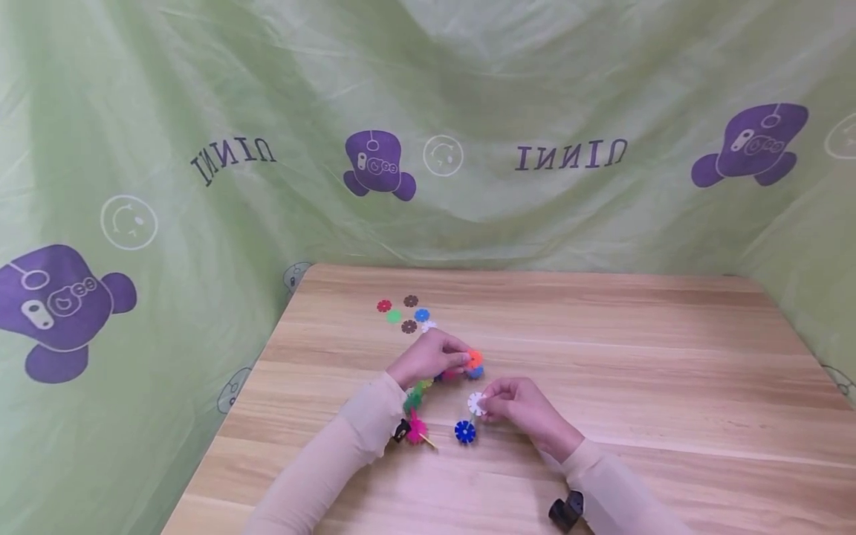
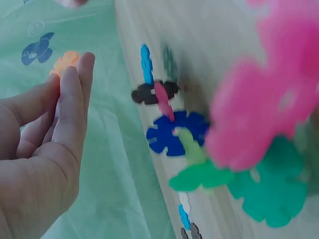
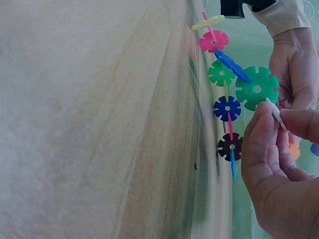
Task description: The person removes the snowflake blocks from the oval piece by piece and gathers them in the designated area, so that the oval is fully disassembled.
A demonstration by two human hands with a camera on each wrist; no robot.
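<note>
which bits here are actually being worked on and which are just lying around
In hand:
left hand on the disc chain
right hand pinching a white disc

Lying about:
loose discs farther back
blue disc
table

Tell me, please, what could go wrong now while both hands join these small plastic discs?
The white disc is only pinched at its edge by the right hand, so it might slip. The left hand grips just one end of the long disc chain; pressing may pull joints apart. Loose discs near the table edge could be knocked off.
</note>
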